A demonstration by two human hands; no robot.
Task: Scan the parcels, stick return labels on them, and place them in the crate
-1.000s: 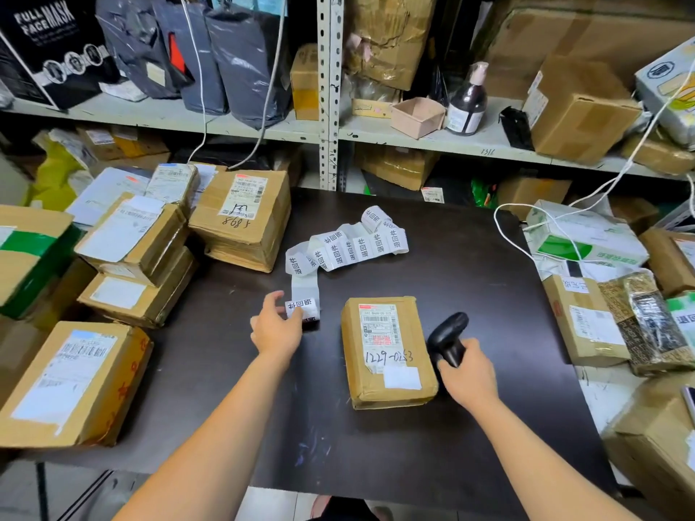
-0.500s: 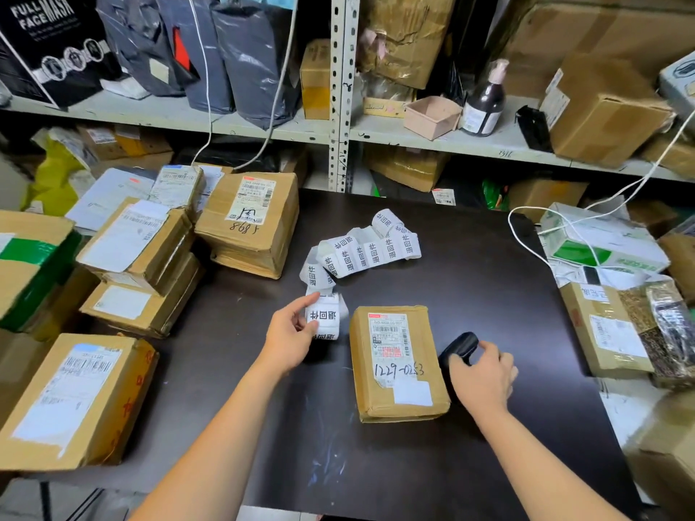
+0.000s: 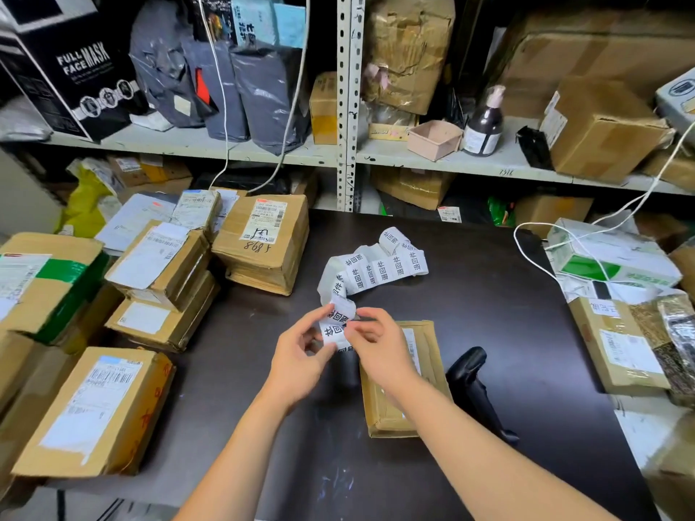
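Label strip: near end at frame centre, pinched by both left hand and right hand. The rest trails up on the dark table. Parcel lies flat under the right wrist. Scanner lies just right of it.

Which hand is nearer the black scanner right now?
Right. The right hand pinches the label strip over the parcel, just left of the scanner; the left hand holds the strip's end farther left, beyond the parcel.
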